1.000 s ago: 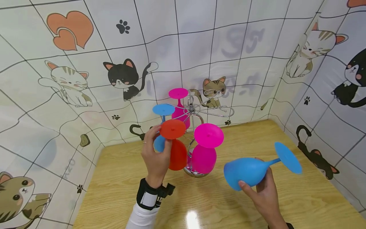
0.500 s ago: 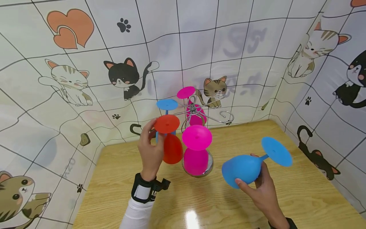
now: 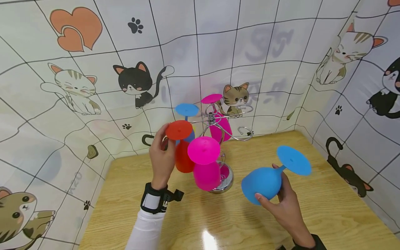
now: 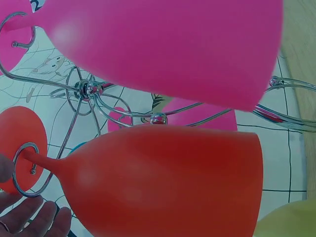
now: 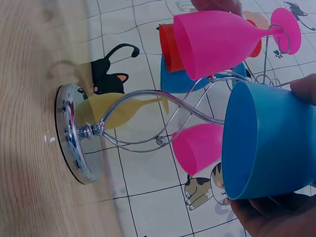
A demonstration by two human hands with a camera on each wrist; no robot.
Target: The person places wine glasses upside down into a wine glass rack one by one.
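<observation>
A chrome wine glass rack [image 3: 211,118] with curled wire arms stands on the wooden table, plastic wine glasses hanging upside down from it. At its left, my left hand [image 3: 162,158] pinches the foot of the red wine glass [image 3: 184,159]. In the left wrist view that glass's stem [image 4: 42,160] sits inside a wire loop, fingertips right beside it. My right hand [image 3: 284,205] grips a blue wine glass [image 3: 262,184] by the bowl, right of the rack, tilted with its mouth toward the left. A pink wine glass [image 3: 207,176] hangs in front.
Another pink wine glass [image 3: 220,126] hangs at the back, and another blue one [image 3: 186,109] behind the red. A yellow wine glass [image 5: 118,111] shows upside down, low behind the rack. A cat-printed sheet [image 3: 175,31] encloses the back and sides of the table [image 3: 118,208].
The rack has turned: the front pink glass and the red one moved left, the back pink one right. My left hand moved slightly left with the red; the right drew the blue glass slightly left.
</observation>
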